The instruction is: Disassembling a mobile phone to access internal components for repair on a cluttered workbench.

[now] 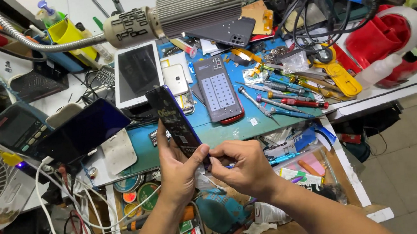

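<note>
- Left hand (pixel 178 170) gripping dark phone (pixel 174 122), tilted upright over blue mat (pixel 229 130) on bench.
- Right hand (pixel 243 166) pinched at phone's near end; contents hidden.
- Screwdrivers (pixel 280 99) far right.

A tablet (pixel 137 73) is lying on the bench (pixel 248 126), left of the keypad board (pixel 217 88). Screwdrivers (pixel 285 99) are lying right of that board, the tape dispenser (pixel 384 38) sitting farther right.

A white workbench (pixel 392 92) carried a blue rubber work mat (pixel 248 124), where a white-framed tablet (pixel 138 74) and several screwdrivers (pixel 285 102) lay.

Cluttered white workbench (pixel 388 94) with blue mat (pixel 229 128); tiled floor (pixel 407 166).
</note>
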